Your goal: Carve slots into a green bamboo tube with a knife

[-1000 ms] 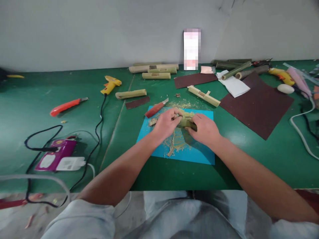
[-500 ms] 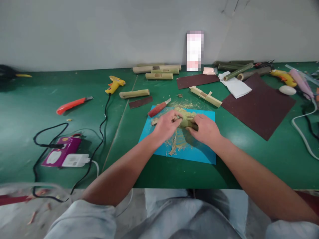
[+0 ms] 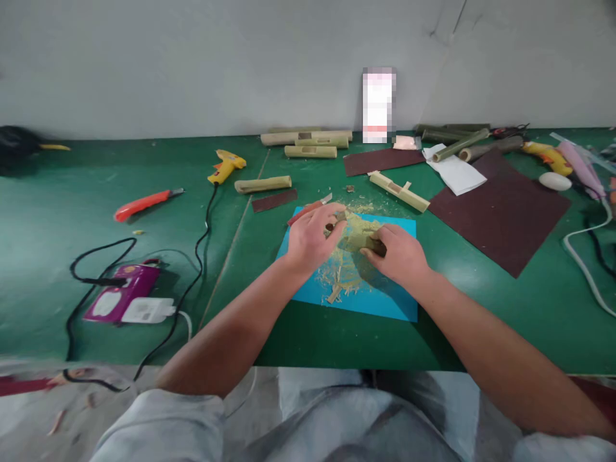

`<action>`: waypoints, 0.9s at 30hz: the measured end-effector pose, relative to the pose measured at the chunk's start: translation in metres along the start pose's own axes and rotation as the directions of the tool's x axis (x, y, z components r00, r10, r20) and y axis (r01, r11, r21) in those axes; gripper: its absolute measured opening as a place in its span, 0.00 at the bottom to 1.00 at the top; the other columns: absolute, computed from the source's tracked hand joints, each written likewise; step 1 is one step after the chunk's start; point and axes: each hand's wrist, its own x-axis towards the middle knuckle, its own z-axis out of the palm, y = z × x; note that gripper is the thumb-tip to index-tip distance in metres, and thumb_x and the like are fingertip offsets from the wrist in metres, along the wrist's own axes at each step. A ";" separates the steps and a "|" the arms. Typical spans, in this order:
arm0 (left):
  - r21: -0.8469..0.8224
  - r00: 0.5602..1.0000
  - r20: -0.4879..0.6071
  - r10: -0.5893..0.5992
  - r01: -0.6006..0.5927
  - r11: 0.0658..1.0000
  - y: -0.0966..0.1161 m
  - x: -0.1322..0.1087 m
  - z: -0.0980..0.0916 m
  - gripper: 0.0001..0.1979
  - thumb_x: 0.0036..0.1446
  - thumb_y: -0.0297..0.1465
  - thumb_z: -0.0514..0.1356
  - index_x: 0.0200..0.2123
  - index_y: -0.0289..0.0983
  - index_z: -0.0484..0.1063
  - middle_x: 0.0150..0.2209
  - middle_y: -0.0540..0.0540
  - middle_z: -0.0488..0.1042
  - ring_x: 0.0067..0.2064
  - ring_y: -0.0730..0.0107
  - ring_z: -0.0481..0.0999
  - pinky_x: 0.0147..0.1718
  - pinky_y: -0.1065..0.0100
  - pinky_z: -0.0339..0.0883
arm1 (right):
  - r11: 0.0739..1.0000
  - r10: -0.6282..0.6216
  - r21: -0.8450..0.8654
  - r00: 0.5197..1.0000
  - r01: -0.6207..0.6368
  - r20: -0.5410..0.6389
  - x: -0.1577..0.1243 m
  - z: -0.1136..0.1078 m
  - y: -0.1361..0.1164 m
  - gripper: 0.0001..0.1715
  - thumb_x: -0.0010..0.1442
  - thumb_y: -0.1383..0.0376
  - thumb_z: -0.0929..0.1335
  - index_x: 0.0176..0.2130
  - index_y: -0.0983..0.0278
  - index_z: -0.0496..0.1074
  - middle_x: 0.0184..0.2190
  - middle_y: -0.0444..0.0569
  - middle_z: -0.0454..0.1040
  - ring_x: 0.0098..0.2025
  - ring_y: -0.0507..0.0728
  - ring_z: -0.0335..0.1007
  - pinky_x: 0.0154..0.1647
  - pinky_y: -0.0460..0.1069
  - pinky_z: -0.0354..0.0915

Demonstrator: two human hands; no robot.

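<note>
A short green bamboo piece (image 3: 359, 240) lies over a blue mat (image 3: 380, 295) strewn with pale shavings (image 3: 344, 273). My right hand (image 3: 399, 256) is closed round the right end of that piece. My left hand (image 3: 310, 237) is curled at its left end, fingertips pinched on a small brown bit that I cannot make out. A red-handled knife (image 3: 308, 210) lies at the mat's far left corner, just beyond my left hand.
Cut bamboo tubes (image 3: 308, 151) lie at the back and a notched one (image 3: 399, 191) beside dark sandpaper sheets (image 3: 500, 208). A yellow glue gun (image 3: 226, 165), orange cutter (image 3: 144, 204), purple power strip (image 3: 120, 298) and black cords (image 3: 192, 256) lie left. White paper (image 3: 457, 173) is back right.
My left hand has slid slightly left and away along the bamboo piece, with its fingers now more curled. My right hand keeps its grip. The view has shifted a little.
</note>
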 end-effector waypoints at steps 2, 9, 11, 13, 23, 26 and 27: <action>0.063 0.988 -0.070 0.141 -0.137 0.989 0.000 -0.001 -0.001 0.09 0.62 0.30 0.62 0.47 0.39 0.73 0.36 0.48 0.81 0.37 0.68 0.80 0.41 0.67 0.73 | 1.000 0.001 0.004 1.000 -0.001 0.003 0.000 0.000 0.000 0.11 0.61 0.56 0.69 0.36 0.61 0.68 0.36 0.52 0.74 0.43 0.61 0.69 0.39 0.53 0.62; -0.033 0.884 -0.154 0.441 -0.451 0.892 0.004 0.001 -0.006 0.09 0.59 0.21 0.61 0.40 0.40 0.71 0.39 0.48 0.82 0.41 0.67 0.81 0.43 0.64 0.76 | 0.999 -0.001 0.054 1.000 0.002 -0.021 -0.001 0.003 0.003 0.10 0.61 0.56 0.70 0.36 0.60 0.69 0.36 0.51 0.74 0.42 0.61 0.68 0.40 0.53 0.63; 0.009 0.854 -0.181 0.487 -0.494 0.869 0.006 0.001 -0.010 0.12 0.56 0.20 0.63 0.40 0.40 0.72 0.37 0.50 0.83 0.38 0.68 0.81 0.39 0.66 0.76 | 0.997 -0.011 0.072 0.999 0.014 -0.036 -0.002 0.003 0.003 0.10 0.61 0.57 0.70 0.37 0.60 0.69 0.36 0.50 0.74 0.42 0.60 0.68 0.40 0.53 0.62; 0.079 0.839 -0.202 0.506 -0.501 0.862 0.009 0.000 -0.013 0.14 0.55 0.20 0.65 0.43 0.41 0.74 0.34 0.51 0.83 0.33 0.69 0.79 0.35 0.67 0.75 | 0.996 -0.021 0.082 0.999 0.025 -0.046 -0.002 0.003 0.003 0.10 0.61 0.57 0.70 0.37 0.61 0.69 0.36 0.50 0.74 0.42 0.60 0.68 0.39 0.53 0.62; -0.211 0.924 -0.092 0.372 -0.383 0.899 0.008 -0.001 -0.006 0.07 0.59 0.21 0.62 0.38 0.39 0.75 0.40 0.47 0.81 0.41 0.69 0.82 0.44 0.66 0.78 | 0.993 0.034 0.113 0.999 -0.032 -0.017 0.000 -0.004 0.000 0.11 0.60 0.58 0.71 0.35 0.61 0.68 0.36 0.50 0.73 0.41 0.59 0.67 0.38 0.52 0.60; -0.254 0.938 -0.058 0.342 -0.345 0.904 0.008 0.000 -0.005 0.06 0.58 0.22 0.62 0.37 0.38 0.75 0.40 0.46 0.81 0.42 0.68 0.81 0.45 0.65 0.77 | 0.992 0.052 0.118 0.999 -0.050 -0.013 0.000 -0.006 0.000 0.11 0.60 0.59 0.71 0.35 0.61 0.67 0.35 0.50 0.73 0.41 0.59 0.67 0.38 0.51 0.59; -0.263 0.943 -0.041 0.331 -0.330 0.906 0.009 0.001 -0.004 0.05 0.59 0.22 0.62 0.36 0.37 0.75 0.40 0.45 0.80 0.42 0.68 0.81 0.45 0.66 0.77 | 0.991 0.059 0.119 0.998 -0.057 -0.011 0.000 -0.006 0.001 0.10 0.60 0.59 0.71 0.35 0.61 0.67 0.35 0.50 0.73 0.41 0.59 0.67 0.37 0.51 0.59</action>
